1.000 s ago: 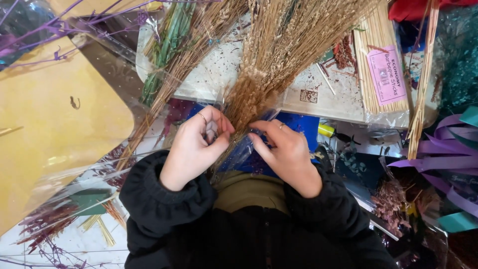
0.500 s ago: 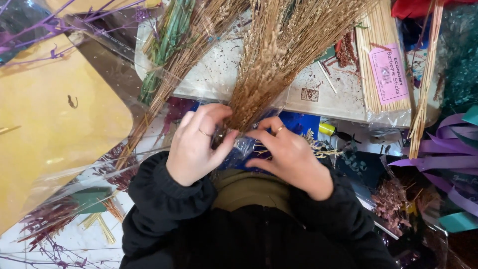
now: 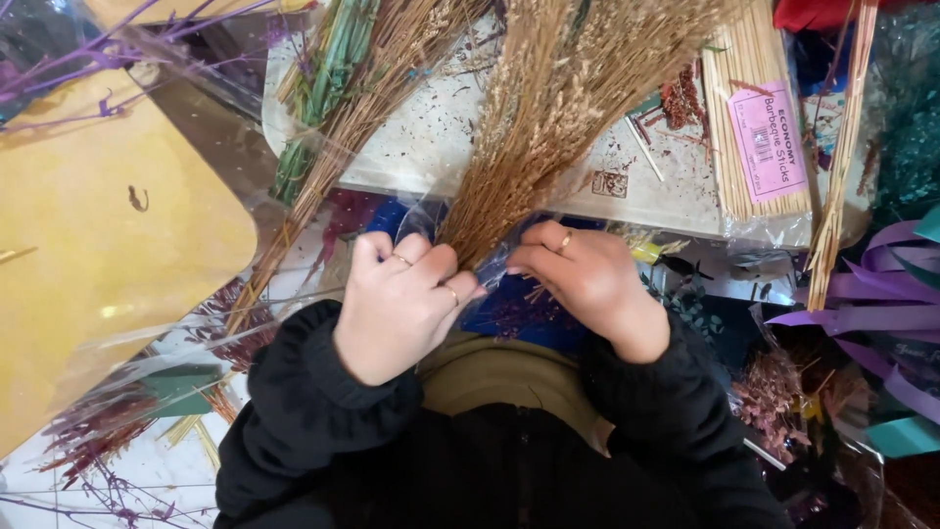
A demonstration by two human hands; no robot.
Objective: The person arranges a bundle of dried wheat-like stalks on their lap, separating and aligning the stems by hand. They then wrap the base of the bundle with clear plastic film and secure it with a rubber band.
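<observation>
A thick bundle of dried tan grass (image 3: 548,127) fans away from me over a white tabletop (image 3: 431,137). My left hand (image 3: 401,299) is closed around the stems at the bundle's base. Just to its right, my right hand (image 3: 587,279) pinches the same stems and the clear plastic wrap (image 3: 431,220) around them. Both hands wear rings and black sleeves cover my arms. The stem ends are hidden under my fingers.
A second dried bunch with green stems (image 3: 323,108) lies left of the bundle. A packet of wooden skewers (image 3: 754,127) sits at the right. A yellow sheet (image 3: 108,245) fills the left, purple ribbon (image 3: 871,323) the right, dried purple sprigs (image 3: 98,431) the lower left.
My two hands have drawn closer together at the bundle's base, and the left hand has rolled its fingers over the stems. The bundle has stayed in place.
</observation>
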